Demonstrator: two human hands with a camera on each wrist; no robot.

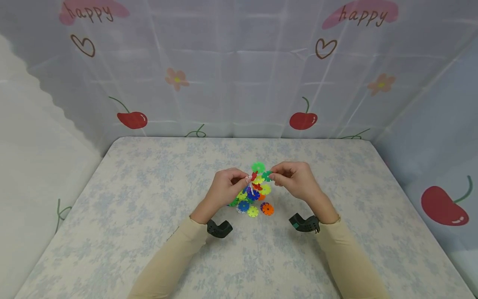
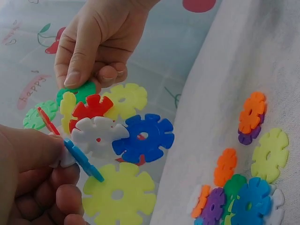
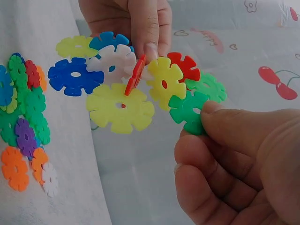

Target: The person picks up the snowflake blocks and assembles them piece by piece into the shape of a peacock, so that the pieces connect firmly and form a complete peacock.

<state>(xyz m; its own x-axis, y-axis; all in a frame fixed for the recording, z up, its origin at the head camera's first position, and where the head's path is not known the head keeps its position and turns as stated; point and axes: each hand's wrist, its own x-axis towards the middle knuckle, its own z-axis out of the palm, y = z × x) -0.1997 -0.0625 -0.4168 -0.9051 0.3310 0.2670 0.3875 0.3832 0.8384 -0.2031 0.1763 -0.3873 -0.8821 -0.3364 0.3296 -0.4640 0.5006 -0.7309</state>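
A cluster of flower-shaped plastic discs, slotted into one another, is held up between both hands. Its pieces include a blue disc [image 2: 143, 138], a yellow disc [image 3: 120, 108] and a red disc [image 2: 92, 108]. My left hand [image 1: 226, 186] pinches a white disc [image 2: 65, 158] at one side of the cluster, between thumb and fingers. On the other side my right hand [image 1: 296, 179] pinches a green disc [image 3: 189, 111] by its edge, thumb on its face. That green disc meets the edge of another yellow disc [image 3: 166, 84]. A light green disc [image 1: 258, 167] stands out at the cluster's far end.
Loose discs lie in a pile on the patterned tablecloth [image 1: 149, 178] below the hands, among them an orange disc [image 1: 267, 209] and a purple disc [image 3: 25, 137]. A printed curtain [image 1: 231, 83] hangs behind the table's far edge.
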